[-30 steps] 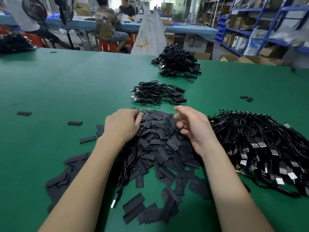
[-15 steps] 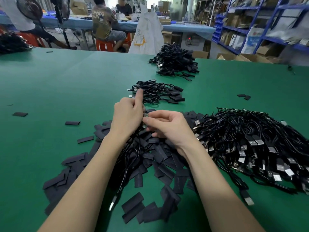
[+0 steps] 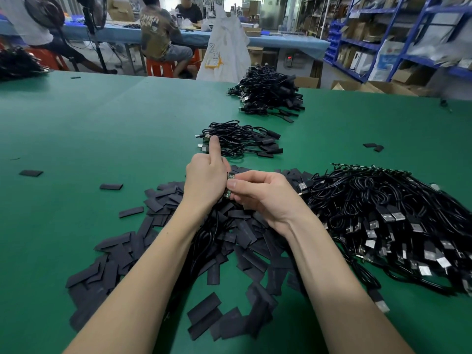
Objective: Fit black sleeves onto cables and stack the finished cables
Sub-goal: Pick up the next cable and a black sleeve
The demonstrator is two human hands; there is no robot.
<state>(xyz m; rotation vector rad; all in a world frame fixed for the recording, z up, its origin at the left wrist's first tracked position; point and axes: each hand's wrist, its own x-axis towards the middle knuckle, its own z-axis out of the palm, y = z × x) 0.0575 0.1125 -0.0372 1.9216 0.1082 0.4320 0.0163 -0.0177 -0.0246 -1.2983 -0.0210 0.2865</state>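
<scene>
Between the two hands a small green circuit board (image 3: pixel 229 183) at a cable's end is clamped: the right hand (image 3: pixel 263 198) pinches it with thumb and fingertips, and the left hand (image 3: pixel 207 178) curls round it from the other side, index finger sticking straight up. Whether a sleeve is already on it cannot be told. The board looks stiff and light, best held by its edges, while its thin cable (image 3: pixel 204 241) trails limp toward the wearer. Directly under the hands lies the heap of loose black sleeves (image 3: pixel 240 233) on the green desk (image 3: pixel 102 129); these are flat, soft and probably slippery, so pinching one open at its mouth seems wise. Right of that heap sprawls the unfinished cable pile (image 3: pixel 388 213). Beyond the heap sits the small finished stack (image 3: pixel 242 141), and farther off a larger one (image 3: pixel 268 94).
</scene>
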